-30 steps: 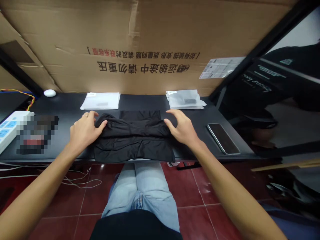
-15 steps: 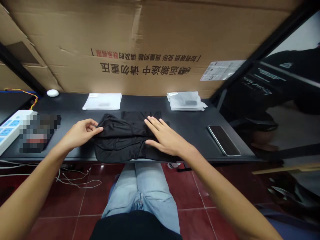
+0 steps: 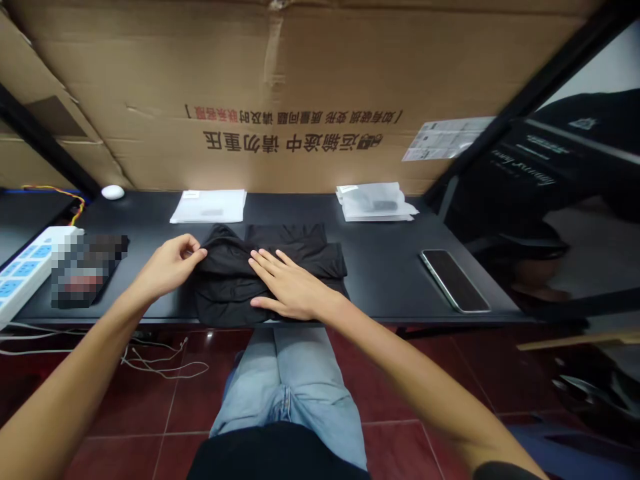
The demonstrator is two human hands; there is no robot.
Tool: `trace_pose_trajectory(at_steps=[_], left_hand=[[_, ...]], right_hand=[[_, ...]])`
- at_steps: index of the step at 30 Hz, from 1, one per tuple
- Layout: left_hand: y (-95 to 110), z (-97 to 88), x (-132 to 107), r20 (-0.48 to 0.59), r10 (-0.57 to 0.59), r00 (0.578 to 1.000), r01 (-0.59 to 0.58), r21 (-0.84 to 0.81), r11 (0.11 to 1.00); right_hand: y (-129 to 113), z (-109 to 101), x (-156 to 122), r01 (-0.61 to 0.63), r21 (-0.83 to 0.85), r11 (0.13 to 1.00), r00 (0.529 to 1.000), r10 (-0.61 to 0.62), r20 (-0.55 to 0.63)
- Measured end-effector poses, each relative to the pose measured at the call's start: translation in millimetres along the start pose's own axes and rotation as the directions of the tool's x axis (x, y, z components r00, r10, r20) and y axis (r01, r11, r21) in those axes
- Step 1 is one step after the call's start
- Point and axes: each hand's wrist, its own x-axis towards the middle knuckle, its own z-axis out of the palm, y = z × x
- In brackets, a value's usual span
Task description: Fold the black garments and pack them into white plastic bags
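A piece of thin black fabric (image 3: 225,293), folded and wrinkled, lies along the front edge of the dark table (image 3: 385,287). Its exact kind cannot be told. My left hand (image 3: 175,263) pinches the fabric's left edge between thumb and fingers. Flat across the middle of the cloth rests my right hand (image 3: 287,287), fingers stretched out and palm down, hiding part of it. The fabric's right end shows past my right wrist.
Two white packets, one on the left (image 3: 209,207) and one on the right (image 3: 376,202), lie at the back before a large cardboard sheet (image 3: 300,67). A phone (image 3: 455,280) is at right. A power strip (image 3: 30,267), blurred dark item (image 3: 87,270) and white rounded object (image 3: 113,192) are at left.
My right hand has slid left over the fabric, from its right part to its middle, uncovering the right end. My left hand keeps its pinch at the left edge.
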Motion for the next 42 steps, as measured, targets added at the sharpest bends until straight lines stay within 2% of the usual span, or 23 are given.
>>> trace_pose_trajectory(at_steps=[4,9,13,17,20,22,24,27,29,31,36,39,40,42], left_hand=[[30,-6.7,-1,-0.041,-0.034,0.999,0.034,0.004,0.999],[57,-12.6,-1,-0.038,-0.035,0.999,0.031,-0.113,0.993],[82,-7.4,1,-0.147,0.046,0.988,-0.047,-0.004,0.999],[117,19.2,1,-0.243,0.163,0.956,-0.123,0.172,0.977],[138,51.5,-1,-0.271,0.197,0.942,-0.113,0.297,0.948],[147,74.7,-3,-0.256,0.243,0.935,-0.151,0.333,0.931],[150,96.1,-5,-0.211,0.304,0.929,-0.223,0.336,0.915],[146,119.3,-8,-0.112,0.372,0.922,-0.317,0.336,0.887],[140,127.7,-9,-0.045,0.390,0.920,-0.355,0.329,0.875],[134,131.0,-11,0.011,0.395,0.919,-0.380,0.303,0.874],[125,121.6,-18,0.083,0.442,0.893,-0.449,0.139,0.883],[116,105.5,-23,0.003,0.483,0.876,-0.480,0.117,0.869],[112,99.4,-25,-0.048,0.460,0.887,-0.448,0.158,0.880],[101,88.2,-26,-0.138,0.342,0.929,-0.305,0.236,0.923]], right_hand=[[-2,-3,-2,0.023,-0.001,1.000,0.999,-0.023,-0.028],[-4,-4,-5,0.023,0.011,1.000,0.999,-0.023,-0.041],[-7,-3,0,0.048,0.014,0.999,0.997,-0.047,-0.065],[-7,-7,0,0.057,-0.002,0.998,0.994,-0.057,-0.089],[3,-18,-13,0.052,-0.012,0.999,0.990,-0.053,-0.128],[14,-27,-29,0.000,-0.018,1.000,0.983,-0.003,-0.185],[26,-36,-47,-0.092,-0.022,0.996,0.960,0.082,-0.269],[38,-45,-70,-0.205,-0.004,0.979,0.900,0.186,-0.395],[40,-45,-78,-0.213,0.018,0.977,0.881,0.200,-0.429],[39,-40,-80,-0.175,0.032,0.984,0.892,0.172,-0.419],[33,-23,-71,-0.087,0.025,0.996,0.940,0.090,-0.330],[34,-18,-68,-0.078,0.008,0.997,0.956,0.077,-0.284],[35,-18,-68,-0.074,0.002,0.997,0.960,0.072,-0.271],[37,-20,-69,-0.060,-0.002,0.998,0.968,0.058,-0.245]])
